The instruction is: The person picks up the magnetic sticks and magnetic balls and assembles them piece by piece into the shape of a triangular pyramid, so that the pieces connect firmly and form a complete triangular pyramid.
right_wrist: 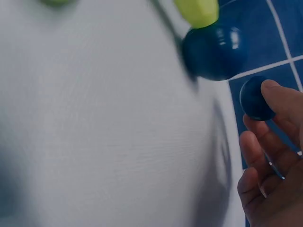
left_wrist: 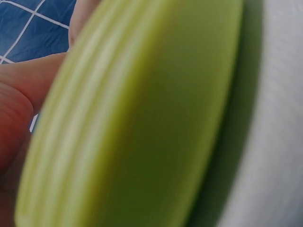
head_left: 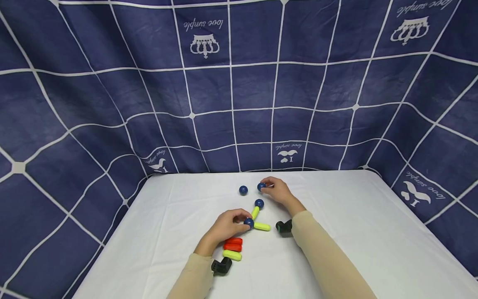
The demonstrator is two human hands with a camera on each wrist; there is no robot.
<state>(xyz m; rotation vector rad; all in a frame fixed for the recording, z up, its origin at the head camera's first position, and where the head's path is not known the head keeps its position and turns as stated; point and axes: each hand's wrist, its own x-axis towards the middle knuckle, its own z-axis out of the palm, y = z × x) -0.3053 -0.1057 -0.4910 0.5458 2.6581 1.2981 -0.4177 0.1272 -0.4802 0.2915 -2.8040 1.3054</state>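
Note:
On the white table, my left hand grips a blue ball that joins two yellow-green sticks. One stick runs up to a second blue ball; the other lies to the right. In the left wrist view a yellow-green stick fills the frame, blurred, with my fingers beside it. My right hand pinches a separate blue ball farther back, just beyond the stick-tipped ball.
A loose blue ball lies left of my right hand. Two red sticks and a yellow-green stick lie near my left wrist. A dark blue checked cloth surrounds the table behind and at the sides.

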